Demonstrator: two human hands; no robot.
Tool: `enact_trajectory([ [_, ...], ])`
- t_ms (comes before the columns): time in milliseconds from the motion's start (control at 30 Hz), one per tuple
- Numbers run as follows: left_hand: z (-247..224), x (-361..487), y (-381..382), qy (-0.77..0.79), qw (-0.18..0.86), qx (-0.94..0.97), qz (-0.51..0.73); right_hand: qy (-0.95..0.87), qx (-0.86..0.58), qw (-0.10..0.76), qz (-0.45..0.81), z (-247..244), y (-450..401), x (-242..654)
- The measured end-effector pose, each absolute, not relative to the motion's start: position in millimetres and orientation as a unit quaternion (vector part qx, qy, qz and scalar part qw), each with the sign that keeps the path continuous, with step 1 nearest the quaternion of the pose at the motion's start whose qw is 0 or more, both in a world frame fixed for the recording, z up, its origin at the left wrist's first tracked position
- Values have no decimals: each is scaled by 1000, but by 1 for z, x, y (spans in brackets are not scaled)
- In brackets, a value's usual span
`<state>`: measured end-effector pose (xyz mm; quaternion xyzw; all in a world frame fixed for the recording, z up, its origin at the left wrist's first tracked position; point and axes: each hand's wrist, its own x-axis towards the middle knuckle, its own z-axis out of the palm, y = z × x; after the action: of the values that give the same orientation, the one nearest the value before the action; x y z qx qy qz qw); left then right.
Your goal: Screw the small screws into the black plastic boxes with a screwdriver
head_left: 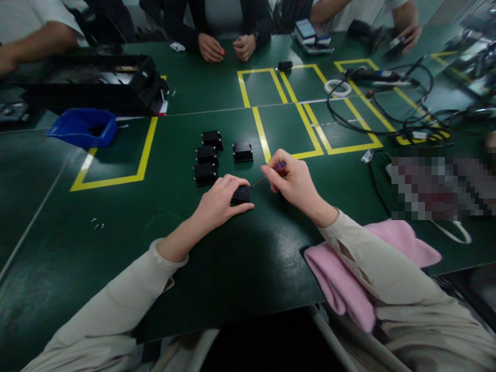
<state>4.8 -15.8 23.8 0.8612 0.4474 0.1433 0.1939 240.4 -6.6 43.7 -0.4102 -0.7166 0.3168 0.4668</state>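
Observation:
My left hand (223, 200) is closed around a small black box-shaped part (241, 195), pressing it to the green table. My right hand (289, 178) grips a screwdriver by its purple handle (279, 166). The thin shaft (257, 184) slants down to the left, and its tip meets the black part or lies just over it; which, I cannot tell. Beyond my left hand, similar black parts with shiny metal bits at their sides stand in a column, the nearest (205, 174) close to my knuckles. One more such part (242, 151) sits apart to their right.
A blue bin (83, 127) and long black trays (96, 85) stand at the left. Small screws (97, 225) lie nearer. On the right are black cables (387, 119), a white tape ring (337, 88) and a pink cloth (349, 268) under my right forearm. Other people's hands (211, 48) rest across the table.

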Motion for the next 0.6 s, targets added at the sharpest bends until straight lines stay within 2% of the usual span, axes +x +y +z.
enact_trajectory([
  [233,18,7,-17,458,147,859,178,-711,-421,438,354,45,-6,244],
  [433,18,9,-16,458,119,865,165,-737,-422,456,267,42,3,248],
  [600,18,9,-14,457,107,869,159,-752,-407,432,288,40,8,254],
])
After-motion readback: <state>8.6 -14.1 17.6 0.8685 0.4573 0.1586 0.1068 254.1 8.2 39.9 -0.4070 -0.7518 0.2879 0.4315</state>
